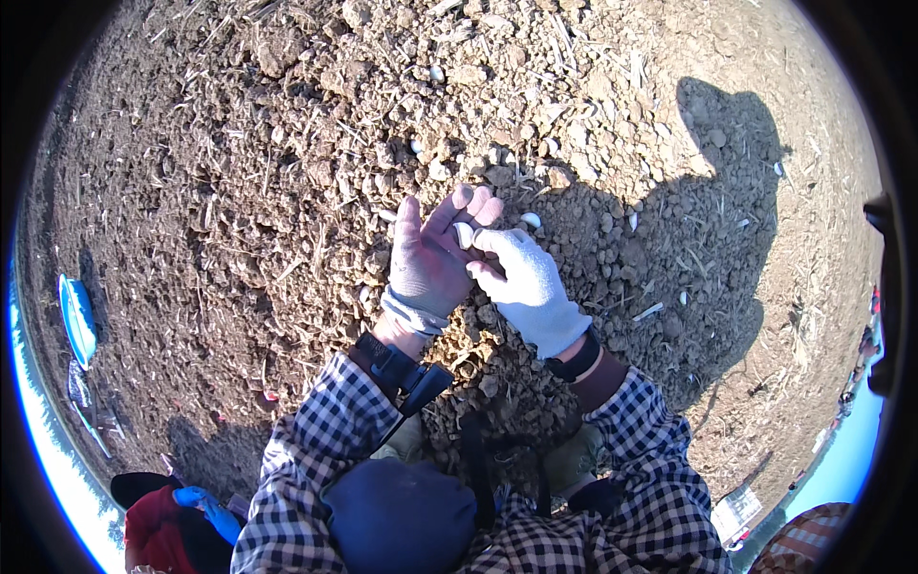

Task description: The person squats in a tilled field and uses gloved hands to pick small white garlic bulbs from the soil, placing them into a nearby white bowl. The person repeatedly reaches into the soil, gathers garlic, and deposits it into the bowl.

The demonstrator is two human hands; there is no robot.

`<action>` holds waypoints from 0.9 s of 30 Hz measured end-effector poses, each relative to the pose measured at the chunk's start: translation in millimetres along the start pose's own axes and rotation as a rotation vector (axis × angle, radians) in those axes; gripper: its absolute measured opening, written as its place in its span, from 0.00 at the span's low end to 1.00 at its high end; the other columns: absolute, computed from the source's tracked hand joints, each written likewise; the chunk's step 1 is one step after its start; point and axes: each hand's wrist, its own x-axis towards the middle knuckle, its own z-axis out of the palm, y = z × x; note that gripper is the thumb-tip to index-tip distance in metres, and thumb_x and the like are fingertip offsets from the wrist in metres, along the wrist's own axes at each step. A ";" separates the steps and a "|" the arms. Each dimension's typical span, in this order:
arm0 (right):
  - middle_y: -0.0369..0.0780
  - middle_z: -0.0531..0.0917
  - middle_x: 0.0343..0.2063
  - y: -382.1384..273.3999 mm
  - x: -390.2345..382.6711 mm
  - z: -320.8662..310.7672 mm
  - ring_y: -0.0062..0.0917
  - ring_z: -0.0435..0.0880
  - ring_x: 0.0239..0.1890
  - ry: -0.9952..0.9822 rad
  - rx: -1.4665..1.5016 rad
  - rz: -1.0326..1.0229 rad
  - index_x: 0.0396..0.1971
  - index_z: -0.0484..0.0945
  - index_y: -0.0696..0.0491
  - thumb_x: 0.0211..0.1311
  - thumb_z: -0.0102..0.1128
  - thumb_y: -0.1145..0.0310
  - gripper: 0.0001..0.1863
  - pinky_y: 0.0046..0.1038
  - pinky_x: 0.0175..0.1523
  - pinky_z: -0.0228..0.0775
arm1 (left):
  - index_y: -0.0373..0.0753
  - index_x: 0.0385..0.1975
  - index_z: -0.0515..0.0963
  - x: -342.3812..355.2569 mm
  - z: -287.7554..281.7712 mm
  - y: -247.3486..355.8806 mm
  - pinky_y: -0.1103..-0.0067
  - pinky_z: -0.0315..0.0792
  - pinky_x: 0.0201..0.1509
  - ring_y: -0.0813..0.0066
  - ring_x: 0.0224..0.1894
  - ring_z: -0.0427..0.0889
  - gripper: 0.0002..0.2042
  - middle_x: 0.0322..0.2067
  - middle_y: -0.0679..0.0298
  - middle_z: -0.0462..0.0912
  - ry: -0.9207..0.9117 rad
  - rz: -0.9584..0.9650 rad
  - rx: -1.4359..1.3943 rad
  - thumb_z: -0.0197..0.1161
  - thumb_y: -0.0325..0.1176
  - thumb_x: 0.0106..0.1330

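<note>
My left hand (428,263), in a thin, stained work glove, is palm up over the soil with its fingers stretched out and slightly curled. My right hand (531,287), in a white glove, meets it from the right, thumb and forefinger closed together. At those fingertips, against the left fingers, is a small pale oval piece (464,234), like a clove or bulb; its exact kind is unclear. Similar whitish pieces lie on the ground, one (531,220) just beyond my right hand and another (437,73) farther off.
Cloddy brown soil (239,191) with straw bits surrounds me. A blue basin (78,320) stands far left. A dark blue rounded thing (402,517) is close to my body. A person in red (158,531) is at lower left, and an orange checked sleeve (803,540) at lower right.
</note>
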 end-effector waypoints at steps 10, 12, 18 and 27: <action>0.43 0.82 0.34 26.7 -28.6 -21.5 0.36 0.84 0.31 -0.118 -0.353 0.041 0.40 0.84 0.50 0.65 0.61 0.65 0.08 0.34 0.35 0.77 | 0.43 0.38 0.79 -5.0 -15.7 35.2 0.85 0.57 0.21 0.87 0.14 0.59 0.20 0.14 0.77 0.68 0.383 0.192 0.411 0.51 0.53 0.76; 0.42 0.80 0.32 28.5 -35.3 7.8 0.39 0.83 0.31 -0.197 -0.445 -0.042 0.40 0.82 0.49 0.67 0.59 0.60 0.10 0.37 0.35 0.77 | 0.42 0.38 0.79 -9.4 -20.8 35.0 0.84 0.58 0.19 0.87 0.13 0.59 0.21 0.13 0.77 0.66 0.335 0.228 0.490 0.49 0.54 0.77; 0.41 0.80 0.28 28.1 -22.0 75.6 0.37 0.85 0.31 -0.214 -0.728 -0.108 0.36 0.78 0.49 0.64 0.61 0.60 0.09 0.39 0.32 0.77 | 0.39 0.39 0.80 -10.2 -20.4 29.6 0.84 0.59 0.16 0.86 0.12 0.61 0.23 0.13 0.75 0.68 0.351 0.197 0.514 0.47 0.53 0.78; 0.34 0.80 0.30 39.5 -6.5 10.1 0.13 0.75 0.31 -0.104 0.342 0.275 0.40 0.78 0.57 0.64 0.63 0.73 0.07 0.19 0.38 0.72 | 0.37 0.37 0.82 2.4 -28.0 18.4 0.84 0.60 0.13 0.85 0.10 0.64 0.24 0.15 0.72 0.73 0.386 0.176 0.600 0.49 0.53 0.77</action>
